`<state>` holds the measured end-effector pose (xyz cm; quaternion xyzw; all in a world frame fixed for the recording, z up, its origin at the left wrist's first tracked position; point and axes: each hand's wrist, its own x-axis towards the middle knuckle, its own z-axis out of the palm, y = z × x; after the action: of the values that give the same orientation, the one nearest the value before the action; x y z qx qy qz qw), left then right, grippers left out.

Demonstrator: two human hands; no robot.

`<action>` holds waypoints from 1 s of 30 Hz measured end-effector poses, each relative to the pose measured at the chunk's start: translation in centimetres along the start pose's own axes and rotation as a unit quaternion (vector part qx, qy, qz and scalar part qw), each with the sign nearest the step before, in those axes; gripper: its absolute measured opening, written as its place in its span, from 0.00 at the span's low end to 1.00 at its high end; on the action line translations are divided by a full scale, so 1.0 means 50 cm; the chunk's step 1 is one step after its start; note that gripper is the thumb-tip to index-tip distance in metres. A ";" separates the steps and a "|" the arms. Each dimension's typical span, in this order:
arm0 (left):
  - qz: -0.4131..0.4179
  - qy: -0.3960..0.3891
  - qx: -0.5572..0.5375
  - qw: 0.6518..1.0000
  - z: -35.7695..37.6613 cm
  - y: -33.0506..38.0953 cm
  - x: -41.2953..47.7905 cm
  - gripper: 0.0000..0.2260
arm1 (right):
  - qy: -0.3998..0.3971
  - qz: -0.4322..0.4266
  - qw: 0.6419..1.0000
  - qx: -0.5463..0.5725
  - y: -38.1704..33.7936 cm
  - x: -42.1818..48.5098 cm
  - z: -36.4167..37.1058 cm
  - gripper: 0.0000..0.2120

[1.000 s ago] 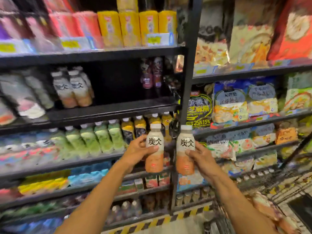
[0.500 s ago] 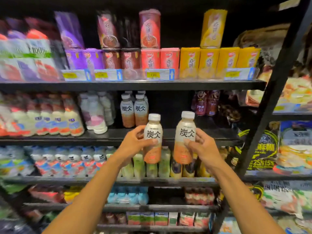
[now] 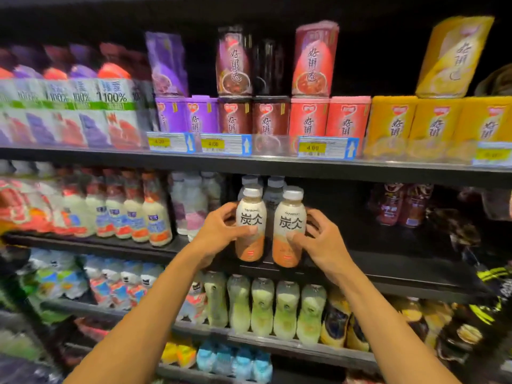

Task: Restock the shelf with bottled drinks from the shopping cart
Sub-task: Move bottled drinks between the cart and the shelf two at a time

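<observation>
Two bottled drinks stand upright, side by side, at the front of the middle shelf (image 3: 401, 268), one in each hand. The left bottle (image 3: 250, 217) has a white cap, a pale label with dark characters and an orange-brown lower part. The left hand (image 3: 219, 234) grips it from its left side, with the fingers (image 3: 227, 210) curled round the back and the thumb laid across the front of the label. The right bottle (image 3: 289, 225), of the same kind, is gripped by the right hand (image 3: 324, 241) from its right side in the same way, thumb on the front. The two bottles are just beside each other, with only a thin gap between them. Whether their bases rest on the shelf or hang just over it cannot be told. Directly behind them, deeper on the same shelf, stand matching bottles (image 3: 273, 189). Further left on that shelf is a row of white bottles (image 3: 133, 217) with blue and orange labels, and well apart to the right are some dark red bottles (image 3: 399, 206). The shelf above carries purple, red and yellow cans (image 3: 307, 117) behind yellow price tags (image 3: 327, 147). The shelf below holds pale green bottles (image 3: 261, 311).
</observation>
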<state>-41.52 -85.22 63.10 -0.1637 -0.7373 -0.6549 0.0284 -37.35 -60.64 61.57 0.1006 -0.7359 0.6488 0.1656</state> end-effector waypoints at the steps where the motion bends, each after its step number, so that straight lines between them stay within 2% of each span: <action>1: -0.001 0.005 -0.001 1.000 -0.005 -0.006 0.006 0.21 | 0.000 0.001 1.000 0.001 0.003 0.005 0.014 0.27; 10: -0.002 0.010 0.008 1.000 -0.039 -0.075 0.046 0.21 | 0.043 0.000 0.999 -0.021 0.040 0.026 0.089 0.30; 13: 0.019 0.007 0.053 0.998 -0.043 -0.081 0.057 0.19 | 0.053 -0.008 0.998 -0.039 0.050 0.029 0.097 0.28; 16: 0.040 0.012 0.125 0.991 -0.049 -0.090 0.072 0.25 | 0.067 -0.003 0.995 -0.071 0.062 0.030 0.099 0.20; 18: 0.061 0.026 0.170 0.983 -0.052 -0.095 0.077 0.26 | 0.081 -0.020 0.989 -0.121 0.064 0.029 0.100 0.18; 20: 0.086 0.040 0.230 0.969 -0.052 -0.099 0.075 0.25 | 0.096 -0.056 0.975 -0.191 0.060 0.023 0.102 0.19; 23: 0.186 0.060 0.325 0.925 -0.051 -0.104 0.053 0.28 | 0.102 -0.119 0.932 -0.327 0.063 0.000 0.106 0.34; 25: 0.283 0.071 0.387 0.875 -0.055 -0.119 0.036 0.36 | 0.103 -0.178 0.868 -0.453 0.075 -0.020 0.107 0.42; 28: 0.352 0.083 0.474 0.803 -0.058 -0.149 0.021 0.41 | 0.107 -0.238 0.789 -0.557 0.083 -0.043 0.110 0.45; 30: 0.363 0.086 0.491 0.787 -0.057 -0.158 0.017 0.40 | 0.103 -0.239 0.764 -0.591 0.087 -0.048 0.110 0.44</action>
<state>-45.01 -88.53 56.15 -0.3263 -0.8399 -0.1568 0.4043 -37.35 -65.66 56.11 0.0879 -0.9041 0.0314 0.4170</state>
